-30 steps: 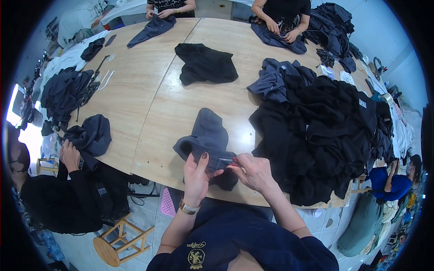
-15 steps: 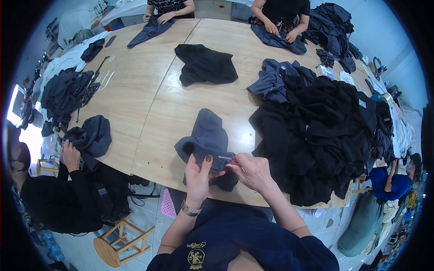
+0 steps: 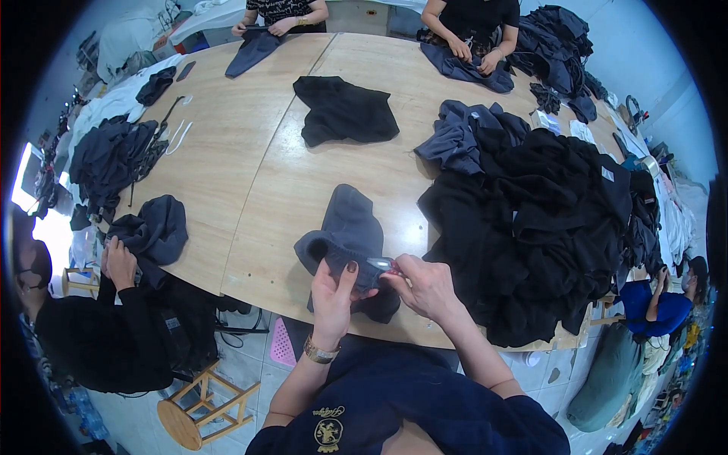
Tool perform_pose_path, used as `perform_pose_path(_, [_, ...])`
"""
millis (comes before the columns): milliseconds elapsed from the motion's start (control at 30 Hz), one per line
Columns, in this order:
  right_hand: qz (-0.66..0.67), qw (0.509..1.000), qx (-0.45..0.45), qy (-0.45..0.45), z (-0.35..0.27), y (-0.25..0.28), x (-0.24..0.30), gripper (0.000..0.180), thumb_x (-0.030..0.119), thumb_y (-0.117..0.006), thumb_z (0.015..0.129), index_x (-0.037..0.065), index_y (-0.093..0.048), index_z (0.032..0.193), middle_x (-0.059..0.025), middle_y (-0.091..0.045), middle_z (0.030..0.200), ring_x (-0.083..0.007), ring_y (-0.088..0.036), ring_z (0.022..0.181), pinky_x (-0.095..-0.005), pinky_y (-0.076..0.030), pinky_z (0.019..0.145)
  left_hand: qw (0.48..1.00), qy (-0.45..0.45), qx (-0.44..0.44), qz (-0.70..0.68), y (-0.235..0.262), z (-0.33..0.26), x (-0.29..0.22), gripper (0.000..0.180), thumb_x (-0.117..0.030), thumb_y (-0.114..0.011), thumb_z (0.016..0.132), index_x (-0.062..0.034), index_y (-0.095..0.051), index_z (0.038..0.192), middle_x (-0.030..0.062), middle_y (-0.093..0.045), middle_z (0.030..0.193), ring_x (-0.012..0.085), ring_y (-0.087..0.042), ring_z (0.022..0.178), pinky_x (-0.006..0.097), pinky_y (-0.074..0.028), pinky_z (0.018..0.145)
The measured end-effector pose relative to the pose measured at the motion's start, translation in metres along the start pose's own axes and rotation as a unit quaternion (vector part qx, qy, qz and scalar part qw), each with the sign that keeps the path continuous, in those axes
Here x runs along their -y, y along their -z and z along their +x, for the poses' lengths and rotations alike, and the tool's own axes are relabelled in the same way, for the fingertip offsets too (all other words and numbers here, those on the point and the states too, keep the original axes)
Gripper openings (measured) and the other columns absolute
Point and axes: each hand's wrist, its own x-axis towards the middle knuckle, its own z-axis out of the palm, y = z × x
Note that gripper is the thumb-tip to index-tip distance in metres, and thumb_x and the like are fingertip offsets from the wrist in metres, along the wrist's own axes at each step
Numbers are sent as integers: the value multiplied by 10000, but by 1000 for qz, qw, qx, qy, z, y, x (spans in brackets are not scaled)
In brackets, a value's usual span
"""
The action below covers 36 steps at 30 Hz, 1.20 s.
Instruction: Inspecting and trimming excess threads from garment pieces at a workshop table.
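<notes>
Our left hand [image 3: 332, 299] grasps the bunched edge of the grey garment [image 3: 352, 216], which lies on the table [image 3: 258, 243] at 12 o'clock from us. Our right hand [image 3: 425, 287] grips a small red-handled metal tool [image 3: 384, 264], its blade over the cloth. We seem to be trimming or picking at that edge; the next move calls for taut cloth and a shallow tip. Farther out, a black heap [image 3: 523, 227] sits at 3 o'clock.

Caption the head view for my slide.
Left hand holds grey cloth at a wooden table; right hand holds a metal-tipped tool.
</notes>
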Motion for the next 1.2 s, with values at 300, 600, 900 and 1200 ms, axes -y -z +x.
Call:
perform_pose_path(300, [308,932,-99,-164,5,-4,7,194,152,-582,853,20,-480,755,-76,-445,546,-100,-415,473,-258,-357,456,996,43,-1,-72,-2,2,-5,218,-142,-520,912,-38,-494,1102,83,-604,1013,148,-632,828,279,-561,643])
perform_pose_path(600, [294,945,0,-145,-1,-18,34,95,56,-620,758,4,-553,800,-94,-528,559,-140,-537,483,-258,-406,458,996,-18,-11,-83,1,5,10,225,-144,-502,921,-46,-476,1122,100,-598,1036,165,-622,876,300,-549,703])
perform_pose_path(900, [308,950,18,-56,-18,-5,25,176,114,-665,735,14,-521,757,-103,-508,584,-215,-521,488,-289,-402,479,993,27,-17,-110,2,6,-3,238,-188,-471,937,-59,-458,1136,107,-587,1056,187,-616,904,336,-548,741])
perform_pose_path(1200, [131,989,-27,-57,-7,-8,-3,256,230,-677,766,9,-549,751,-121,-507,619,-247,-515,516,-305,-398,482,994,25,2,-102,3,6,-2,250,-183,-471,936,-47,-458,1146,111,-579,1080,197,-607,933,354,-539,762])
